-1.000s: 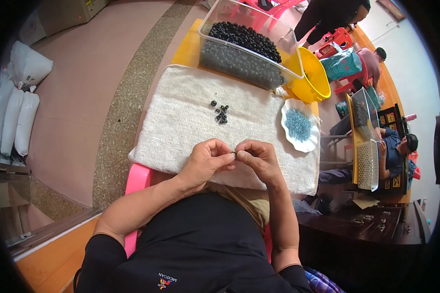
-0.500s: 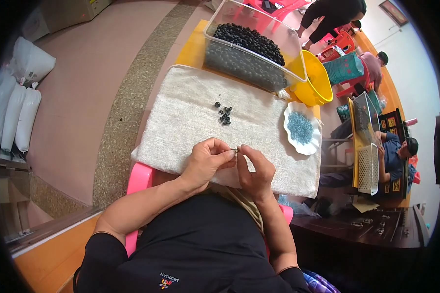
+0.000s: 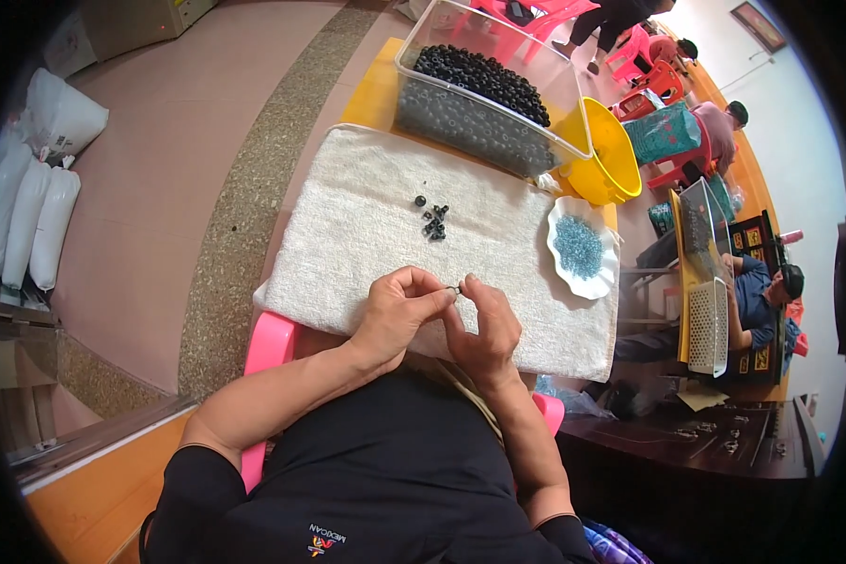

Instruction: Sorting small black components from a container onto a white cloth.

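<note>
My left hand (image 3: 399,308) pinches a small, thin, dark loop (image 3: 456,289) between thumb and index finger. Fingertips of my right hand (image 3: 487,334) meet it from the other side, partly hiding how they grip it. Both hands are just above the near part of a white towel (image 3: 338,244). Beyond them on the towel lies a small cluster of black beads (image 3: 434,226), with one rounder bead (image 3: 420,201) a little apart. To the right, a white scalloped dish (image 3: 592,289) contains tiny blue beads (image 3: 578,246).
A clear plastic bin (image 3: 498,155) of black beads stands at the table's far side, beside a yellow bucket (image 3: 616,160). Several people work at the right, one near a perforated white basket (image 3: 708,324). White sacks (image 3: 54,221) stand at far left.
My right hand has shifted slightly left and its fingers have changed position around the small loop. My left hand is almost still. A person in the background has moved.
</note>
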{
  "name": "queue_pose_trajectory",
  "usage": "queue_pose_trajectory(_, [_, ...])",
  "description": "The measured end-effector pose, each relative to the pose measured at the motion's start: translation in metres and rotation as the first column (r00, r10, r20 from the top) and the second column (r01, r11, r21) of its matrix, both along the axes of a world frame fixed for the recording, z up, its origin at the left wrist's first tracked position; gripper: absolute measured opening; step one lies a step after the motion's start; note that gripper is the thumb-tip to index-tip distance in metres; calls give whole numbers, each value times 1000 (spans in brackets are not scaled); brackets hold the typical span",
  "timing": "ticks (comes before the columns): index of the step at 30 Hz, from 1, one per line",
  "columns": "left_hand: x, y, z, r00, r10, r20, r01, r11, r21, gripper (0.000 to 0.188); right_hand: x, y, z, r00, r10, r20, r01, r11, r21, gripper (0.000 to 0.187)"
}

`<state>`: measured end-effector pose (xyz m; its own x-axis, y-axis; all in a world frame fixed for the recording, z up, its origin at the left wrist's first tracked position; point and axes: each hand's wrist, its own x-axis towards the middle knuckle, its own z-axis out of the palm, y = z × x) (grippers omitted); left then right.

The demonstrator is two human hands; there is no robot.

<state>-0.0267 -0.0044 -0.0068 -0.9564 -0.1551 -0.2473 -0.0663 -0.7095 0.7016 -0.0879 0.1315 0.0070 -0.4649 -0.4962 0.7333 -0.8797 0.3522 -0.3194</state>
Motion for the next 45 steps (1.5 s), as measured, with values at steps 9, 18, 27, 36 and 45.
queue_pose_trajectory(9, [0, 2, 3, 1000, -17, 4, 17, 1000, 3, 8, 2, -1, 9, 999, 46, -16, -45, 999, 13, 38])
queue_pose_trajectory(18, [-1, 3, 0, 1000, -18, 5, 18, 1000, -15, 5, 0, 0, 9, 998, 43, 43, -45, 998, 46, 32])
queue_pose_trajectory(27, [3, 1, 8, 992, -89, 92, 98, 991, -96, 18, -98, 77, 28, 912, -156, 380, 82, 976, 203, 23])
queue_pose_trajectory(36, [4, 0, 12, 986, -122, 110, 131, 988, -79, 19, -236, 95, 91, 921, -322, 218, 372, 894, -249, 24])
queue_pose_trajectory(45, [3, 2, 8, 993, -101, 54, 106, 990, -96, 16, -127, 22, 44, 922, 4, 387, -61, 989, 135, 18])
